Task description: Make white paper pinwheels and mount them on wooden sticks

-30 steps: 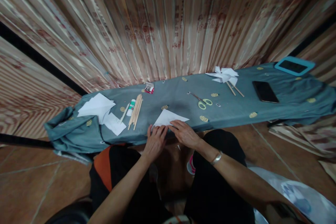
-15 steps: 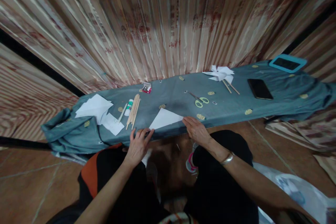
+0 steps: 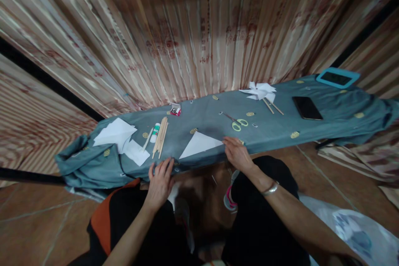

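Observation:
A white sheet of paper folded into a triangle (image 3: 201, 144) lies near the front edge of the cloth-covered table. My right hand (image 3: 238, 154) has its fingertips closed on the paper's right corner. Left of the paper, my left hand (image 3: 161, 183) rests its slightly spread fingers on the table's front edge, apart from the sheet and holding nothing. Scissors (image 3: 236, 122) with pale green handles lie beyond the paper on the right. Just past my left hand are a bundle of wooden sticks (image 3: 160, 137), a glue stick (image 3: 155, 132) and a pale thin rod (image 3: 148, 139).
White paper sheets (image 3: 115, 134) lie at the left end. Paper pinwheels (image 3: 260, 90) on sticks are at the back right, near a black phone (image 3: 307, 108) and a blue-framed device (image 3: 338, 77). A small red box (image 3: 175, 109) sits near the curtain (image 3: 193, 29).
My left hand has let go of the paper's left corner and drawn back to the left and toward me. My right hand stays at the right corner.

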Action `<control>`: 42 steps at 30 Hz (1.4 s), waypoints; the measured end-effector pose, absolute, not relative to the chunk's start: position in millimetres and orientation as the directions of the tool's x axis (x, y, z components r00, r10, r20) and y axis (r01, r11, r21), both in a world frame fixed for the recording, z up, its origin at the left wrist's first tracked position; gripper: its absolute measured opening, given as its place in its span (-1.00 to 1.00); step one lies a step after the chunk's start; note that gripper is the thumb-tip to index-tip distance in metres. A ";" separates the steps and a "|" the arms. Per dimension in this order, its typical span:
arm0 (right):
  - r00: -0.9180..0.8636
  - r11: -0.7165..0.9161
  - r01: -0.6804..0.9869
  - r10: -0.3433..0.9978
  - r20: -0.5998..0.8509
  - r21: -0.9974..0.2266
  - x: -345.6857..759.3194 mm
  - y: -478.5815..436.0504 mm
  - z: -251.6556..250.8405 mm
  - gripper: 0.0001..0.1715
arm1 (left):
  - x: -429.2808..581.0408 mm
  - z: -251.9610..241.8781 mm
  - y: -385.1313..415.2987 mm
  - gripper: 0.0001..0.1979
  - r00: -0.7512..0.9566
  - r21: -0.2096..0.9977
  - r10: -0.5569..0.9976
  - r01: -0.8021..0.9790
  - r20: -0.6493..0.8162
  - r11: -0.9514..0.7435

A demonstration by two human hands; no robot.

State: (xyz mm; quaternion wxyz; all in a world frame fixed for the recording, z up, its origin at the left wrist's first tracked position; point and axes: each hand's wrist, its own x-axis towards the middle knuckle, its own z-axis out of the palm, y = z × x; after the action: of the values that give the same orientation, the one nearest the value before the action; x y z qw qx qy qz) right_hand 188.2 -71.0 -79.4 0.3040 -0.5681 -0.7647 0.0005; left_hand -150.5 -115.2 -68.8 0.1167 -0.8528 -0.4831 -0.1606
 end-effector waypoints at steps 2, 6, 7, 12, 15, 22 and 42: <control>-0.071 0.293 0.849 0.888 0.454 -0.440 186.0 -61.5 -76.0 -0.57 | -142.5 -70.6 -111.0 -0.44 0.450 0.039 0.785 0.858 0.425 -0.513; -0.017 0.198 0.796 0.952 0.307 -0.572 169.8 -42.5 -69.0 -0.44 | -122.4 -72.1 -97.5 -0.44 0.378 0.197 0.799 0.836 0.467 -0.511; -0.027 0.179 0.788 0.966 0.258 -0.589 164.3 -38.6 -67.5 -0.43 | -117.5 -72.3 -94.0 -0.45 0.359 0.231 0.807 0.832 0.469 -0.504; -0.030 0.106 0.658 0.993 0.114 -0.745 143.6 -23.7 -63.3 -0.66 | -99.2 -75.1 -81.6 -0.47 0.284 0.389 0.846 0.790 0.452 -0.473; -0.033 0.117 0.601 0.992 0.122 -0.791 139.9 -17.1 -63.7 -0.81 | -93.9 -77.5 -77.1 -0.48 0.216 0.504 0.881 0.751 0.421 -0.426; -0.019 0.150 0.422 0.988 0.156 -0.894 143.4 -12.6 -63.3 -0.86 | -94.6 -74.7 -66.2 -0.42 -0.063 0.847 0.962 0.491 0.267 -0.203; -0.015 0.264 0.205 0.964 0.267 -0.942 160.9 -31.7 -39.0 -0.93 | -80.5 -33.0 -55.0 -0.58 -0.024 0.986 0.986 0.024 -0.164 0.165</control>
State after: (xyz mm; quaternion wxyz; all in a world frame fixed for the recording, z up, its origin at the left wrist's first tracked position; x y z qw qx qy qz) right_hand 160.9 -31.7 -39.0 0.5117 -0.4802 -0.6084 0.3707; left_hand -80.5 -55.0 -33.0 -0.5277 -0.4580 -0.5513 -0.4559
